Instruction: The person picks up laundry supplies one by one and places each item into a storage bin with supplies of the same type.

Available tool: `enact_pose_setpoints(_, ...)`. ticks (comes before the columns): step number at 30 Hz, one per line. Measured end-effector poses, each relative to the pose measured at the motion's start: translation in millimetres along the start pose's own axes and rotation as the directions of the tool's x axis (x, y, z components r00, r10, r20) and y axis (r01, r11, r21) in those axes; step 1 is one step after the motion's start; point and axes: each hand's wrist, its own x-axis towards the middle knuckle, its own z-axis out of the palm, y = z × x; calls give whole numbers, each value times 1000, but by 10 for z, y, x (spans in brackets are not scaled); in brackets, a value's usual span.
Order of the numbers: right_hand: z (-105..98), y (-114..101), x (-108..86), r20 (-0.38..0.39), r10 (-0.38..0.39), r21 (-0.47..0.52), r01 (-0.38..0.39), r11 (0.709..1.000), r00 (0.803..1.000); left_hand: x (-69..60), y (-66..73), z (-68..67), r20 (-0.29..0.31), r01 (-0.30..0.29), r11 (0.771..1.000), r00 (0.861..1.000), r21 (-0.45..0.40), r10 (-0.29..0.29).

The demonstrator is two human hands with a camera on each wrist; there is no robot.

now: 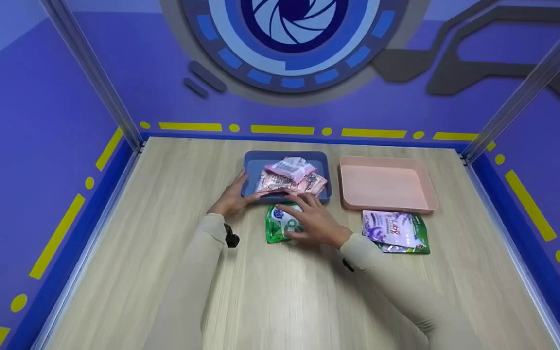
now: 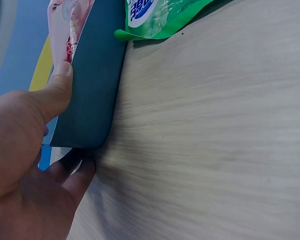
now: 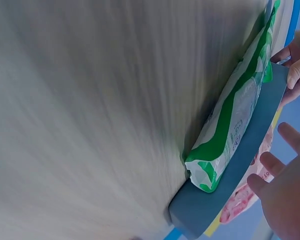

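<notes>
A blue tray (image 1: pixel 252 167) holds several pink snack-sized packets (image 1: pixel 293 169), piled toward its right side. At its front left corner, the left hand (image 1: pixel 231 198) grips it; in the left wrist view the thumb lies at the rim of the tray wall (image 2: pixel 92 85) and the other fingers are around the corner. A green and white pouch (image 1: pixel 274 227) lies on the table against the tray's front wall. Over this pouch the right hand (image 1: pixel 319 222) is spread, fingers apart and pointing to the tray. The right wrist view shows those fingertips beside the tray's rim, holding nothing.
A pink tray (image 1: pixel 389 187) stands to the right of the blue one, with nothing in it. In front of it a purple pouch (image 1: pixel 392 228) overlaps a green pouch (image 1: pixel 422 236). Blue panels border the wooden table (image 1: pixel 270 301) at the back and sides.
</notes>
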Motion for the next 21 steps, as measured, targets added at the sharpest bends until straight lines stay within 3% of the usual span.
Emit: enact_pose_setpoints(21,71,-48,-48,71,46,-4,-46,999,996,-19,7,1,-2,-1,1000,1000,-10,1)
